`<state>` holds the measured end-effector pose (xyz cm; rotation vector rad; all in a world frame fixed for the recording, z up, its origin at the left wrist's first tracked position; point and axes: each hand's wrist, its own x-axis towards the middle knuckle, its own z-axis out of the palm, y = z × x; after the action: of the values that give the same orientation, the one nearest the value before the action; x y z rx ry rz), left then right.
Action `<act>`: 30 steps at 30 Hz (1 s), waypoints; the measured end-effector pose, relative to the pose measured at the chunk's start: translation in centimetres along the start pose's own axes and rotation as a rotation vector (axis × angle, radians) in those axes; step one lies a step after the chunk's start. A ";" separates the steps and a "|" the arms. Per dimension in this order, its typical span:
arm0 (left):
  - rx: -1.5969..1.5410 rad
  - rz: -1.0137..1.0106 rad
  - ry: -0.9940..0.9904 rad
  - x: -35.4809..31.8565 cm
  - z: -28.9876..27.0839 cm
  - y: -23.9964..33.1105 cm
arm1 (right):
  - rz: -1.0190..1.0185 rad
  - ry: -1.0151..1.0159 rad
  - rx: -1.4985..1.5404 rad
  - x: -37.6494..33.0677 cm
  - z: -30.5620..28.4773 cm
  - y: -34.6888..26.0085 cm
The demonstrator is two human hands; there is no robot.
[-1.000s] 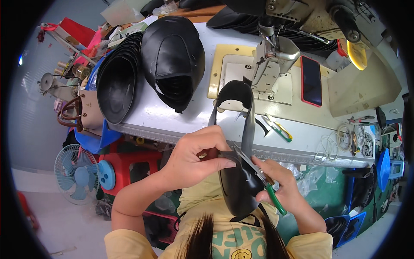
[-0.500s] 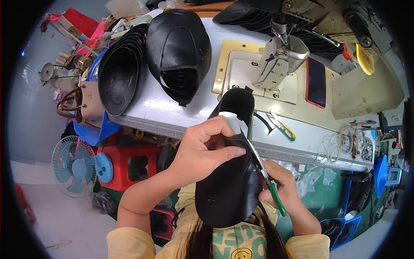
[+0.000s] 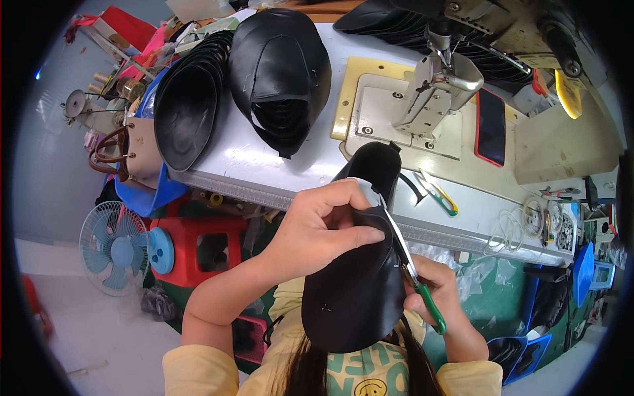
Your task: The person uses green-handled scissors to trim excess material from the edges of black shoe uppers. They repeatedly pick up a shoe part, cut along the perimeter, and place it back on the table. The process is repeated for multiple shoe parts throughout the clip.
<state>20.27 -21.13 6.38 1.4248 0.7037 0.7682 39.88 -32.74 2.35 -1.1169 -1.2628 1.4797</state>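
"What have we?"
"One white table (image 3: 317,152); by its edge, one curved, leather-like black sheet (image 3: 350,290), pinched in our left fingers (image 3: 358,237)."
"And our right fingers (image 3: 432,269)?"
"Gripping one pair of green-handled metal scissors (image 3: 411,272), blades along the sheet."

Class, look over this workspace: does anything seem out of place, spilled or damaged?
Crumpled clear plastic lies scattered on the green floor, like litter. A phone rests on the sewing machine's base, perhaps an odd spot for a personal item. Nothing looks plainly spilled or damaged.

part of the black piece (image 3: 353,290) behind the left hand (image 3: 310,228)
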 end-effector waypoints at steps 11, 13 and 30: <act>0.187 -0.142 -0.123 -0.1 -1.3 2.3 | -0.070 0.018 -0.364 -0.4 -0.9 -1.0; 0.258 -0.199 -0.159 0.0 -1.5 3.0 | -0.068 0.011 -0.367 -0.5 -1.0 -1.0; 0.260 0.012 0.125 -0.9 -3.3 2.5 | 0.200 -0.071 0.013 -0.6 -1.2 -0.7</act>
<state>16.99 -19.97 8.71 1.6259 0.9185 0.8023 41.16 -32.96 3.04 -1.2200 -1.2157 1.6866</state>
